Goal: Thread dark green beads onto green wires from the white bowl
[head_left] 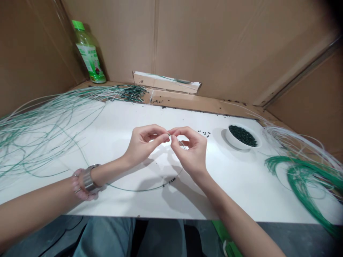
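My left hand (146, 142) and my right hand (191, 148) meet above the middle of the white table, thumbs and index fingers pinched on a thin cord. The cord (138, 190) loops down below them as a green line, with several small black beads (172, 180) threaded on its right part. What lies exactly between the fingertips is too small to tell. Several loose dark beads (205, 133) lie just beyond my right hand. Further right stands a white bowl (232, 142) filled with dark beads (242, 135).
Green and white cords (61, 121) spread over the left side, their beaded ends (134, 93) at the back. A green coil (297, 182) and white cords (302, 137) lie right. A green bottle (91, 60) stands back left against cardboard walls (193, 43).
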Tool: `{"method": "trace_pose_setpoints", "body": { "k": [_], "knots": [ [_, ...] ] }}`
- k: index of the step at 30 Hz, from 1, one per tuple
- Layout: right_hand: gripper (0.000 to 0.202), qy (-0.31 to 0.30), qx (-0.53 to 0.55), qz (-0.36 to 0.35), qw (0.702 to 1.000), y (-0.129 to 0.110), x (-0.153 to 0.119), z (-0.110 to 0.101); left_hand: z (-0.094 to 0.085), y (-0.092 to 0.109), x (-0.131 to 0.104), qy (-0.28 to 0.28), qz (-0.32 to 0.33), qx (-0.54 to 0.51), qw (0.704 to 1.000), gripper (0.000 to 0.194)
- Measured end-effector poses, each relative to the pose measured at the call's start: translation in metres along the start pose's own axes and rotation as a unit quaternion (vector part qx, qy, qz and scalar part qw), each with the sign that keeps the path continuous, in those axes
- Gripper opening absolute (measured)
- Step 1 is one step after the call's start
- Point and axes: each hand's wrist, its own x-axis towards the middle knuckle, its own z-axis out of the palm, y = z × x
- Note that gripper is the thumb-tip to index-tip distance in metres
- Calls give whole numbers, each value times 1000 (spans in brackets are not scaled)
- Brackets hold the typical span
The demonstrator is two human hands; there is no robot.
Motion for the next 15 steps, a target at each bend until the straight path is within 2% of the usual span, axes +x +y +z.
{"method": "trace_pose_setpoints", "body": {
  "k": [8, 10, 15],
  "knots": [
    [6, -67, -111, -102, 986, 3, 7, -12, -10, -4, 7, -80, 66, 78, 992, 4],
    [6, -76, -112, -105, 985, 4, 8, -13, -10, -5, 8, -87, 65, 77, 991, 4],
    [6, -76, -86, -69, 991, 2, 8, -12, -9, -7, 6, -58, 40, 47, 996, 7]
  ]
}}
